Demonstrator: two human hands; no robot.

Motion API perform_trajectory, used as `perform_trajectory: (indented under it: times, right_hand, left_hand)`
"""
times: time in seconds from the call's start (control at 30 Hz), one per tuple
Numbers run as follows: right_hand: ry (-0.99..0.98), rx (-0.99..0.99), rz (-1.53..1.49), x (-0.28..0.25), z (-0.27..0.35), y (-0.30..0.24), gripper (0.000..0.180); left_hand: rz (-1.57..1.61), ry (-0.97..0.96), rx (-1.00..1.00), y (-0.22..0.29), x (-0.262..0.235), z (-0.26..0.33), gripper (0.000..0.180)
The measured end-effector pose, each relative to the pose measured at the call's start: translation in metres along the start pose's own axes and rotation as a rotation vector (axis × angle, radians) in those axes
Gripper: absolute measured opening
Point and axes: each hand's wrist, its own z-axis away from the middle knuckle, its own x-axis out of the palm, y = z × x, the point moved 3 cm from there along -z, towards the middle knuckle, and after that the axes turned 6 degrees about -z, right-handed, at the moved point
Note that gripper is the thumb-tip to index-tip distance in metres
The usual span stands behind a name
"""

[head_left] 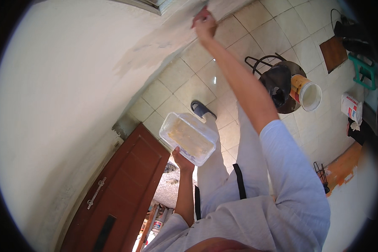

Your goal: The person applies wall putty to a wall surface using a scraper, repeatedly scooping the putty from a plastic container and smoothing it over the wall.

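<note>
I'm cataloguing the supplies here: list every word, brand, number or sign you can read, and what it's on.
None can be read clearly.
White bag: red and blue print, too small and blurred.
Yellow bucket: coloured markings, too blurred.
Plastic tub in the left hand: no lettering visible.

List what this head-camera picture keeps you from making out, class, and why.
In the head view:
1. Reddish item in the right hand: exact shape lost to motion blur.
2. Left hand: some fingers hidden behind the translucent rectangular plastic tub.
3. Reddish-brown panelled door: part cut off by the lower edge.
</note>
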Motion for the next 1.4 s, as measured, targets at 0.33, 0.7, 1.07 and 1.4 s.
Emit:
perform_trajectory:
  times: [0.33,0.7,1.07,1.4]
  right_hand:
    - [-0.446,0.08,-0.38,-0.027,0.174,-0.106,0.026]
    - [-0.236,0.728,-0.823,-0.017,-0.092,-0.033,0.029]
    - [-0.066,0.1,0.024,-0.062,-0.036,-0.008,0.029]
    - [-0.215,-0.116,-0.245,0.0,0.151,-0.145,0.019]
  left_hand:
    - [-0.038,0.003,-0.032,0.007,0.011,-0.008,0.081]
    - [-0.058,-0.006,-0.052,0.002,0.019,-0.014,0.083]
    - [-0.027,0.012,-0.013,0.008,0.014,-0.008,0.083]
    - [-0.082,0.019,-0.047,0.005,0.006,-0.009,0.087]
